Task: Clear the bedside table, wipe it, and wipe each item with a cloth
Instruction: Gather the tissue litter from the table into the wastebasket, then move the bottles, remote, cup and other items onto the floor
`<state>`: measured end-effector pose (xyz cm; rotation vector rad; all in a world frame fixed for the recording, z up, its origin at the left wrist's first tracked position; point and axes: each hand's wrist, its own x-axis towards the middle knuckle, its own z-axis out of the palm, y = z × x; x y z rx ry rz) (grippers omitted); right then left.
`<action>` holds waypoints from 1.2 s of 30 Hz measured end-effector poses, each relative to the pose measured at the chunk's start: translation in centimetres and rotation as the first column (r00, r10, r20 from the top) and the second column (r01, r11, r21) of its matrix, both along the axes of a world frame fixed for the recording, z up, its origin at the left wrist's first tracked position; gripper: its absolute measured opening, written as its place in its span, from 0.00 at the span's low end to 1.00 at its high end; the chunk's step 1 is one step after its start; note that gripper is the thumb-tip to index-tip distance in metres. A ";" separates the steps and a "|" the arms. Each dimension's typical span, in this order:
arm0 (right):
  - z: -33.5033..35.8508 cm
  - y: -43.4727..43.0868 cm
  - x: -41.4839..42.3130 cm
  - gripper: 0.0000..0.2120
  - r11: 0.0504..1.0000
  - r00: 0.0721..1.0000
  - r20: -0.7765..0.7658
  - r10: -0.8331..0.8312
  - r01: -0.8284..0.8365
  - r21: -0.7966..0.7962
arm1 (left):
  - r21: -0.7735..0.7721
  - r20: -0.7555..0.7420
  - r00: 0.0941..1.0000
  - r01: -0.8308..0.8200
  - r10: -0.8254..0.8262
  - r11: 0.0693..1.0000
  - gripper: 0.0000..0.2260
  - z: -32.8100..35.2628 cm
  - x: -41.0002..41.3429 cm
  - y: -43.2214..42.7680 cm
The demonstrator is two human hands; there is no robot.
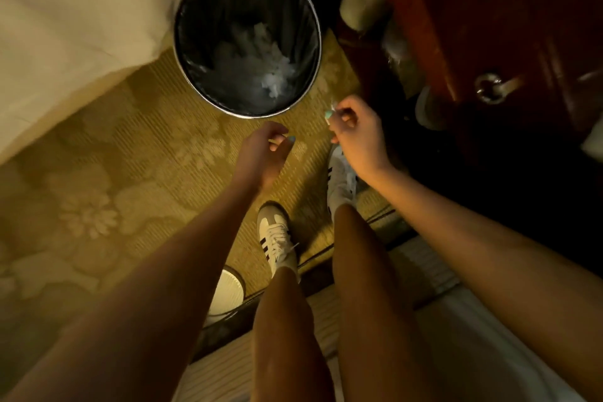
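My right hand (355,135) pinches a pale scrap (332,107) just outside the wastebin (202,10) rim's 5 o'clock, my left hand (264,153) hangs loosely curled and empty, the bedside table (489,10) sits at 2 o'clock; letting go here probably drops it on the carpet (130,140).

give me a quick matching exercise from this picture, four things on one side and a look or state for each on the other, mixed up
Things:
1. bin
2. carpet
3. shoe
4. right hand

Look or state:
a. flower pattern
b. white with black stripes
c. pinching a small pale scrap
d. lined in black, crumpled paper inside

Pairs: 1-d, 2-a, 3-b, 4-c
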<state>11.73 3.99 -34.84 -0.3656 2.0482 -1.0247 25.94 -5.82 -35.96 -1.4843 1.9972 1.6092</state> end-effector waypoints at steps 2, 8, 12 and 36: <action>3.5 -2.1 0.0 0.03 0.998 1.000 0.009 0.014 -0.013 -0.054 | -0.015 -0.050 0.999 -0.019 0.018 1.000 0.09 3.3 -0.7 -1.7; 5.7 -10.4 -0.7 0.03 0.994 0.993 0.051 0.110 -0.109 -0.020 | -0.119 -0.102 0.986 -0.147 0.135 0.982 0.10 8.5 -0.8 -8.1; 3.5 -12.8 0.2 0.17 0.952 0.950 0.215 0.228 -0.264 0.153 | -0.154 -0.055 0.982 -0.188 0.182 0.970 0.12 9.9 0.4 -10.2; 27.0 8.7 -7.0 0.14 0.923 0.926 -0.097 -0.365 0.373 0.093 | -0.220 -0.162 0.973 0.126 -0.164 0.967 0.13 24.7 -13.5 3.2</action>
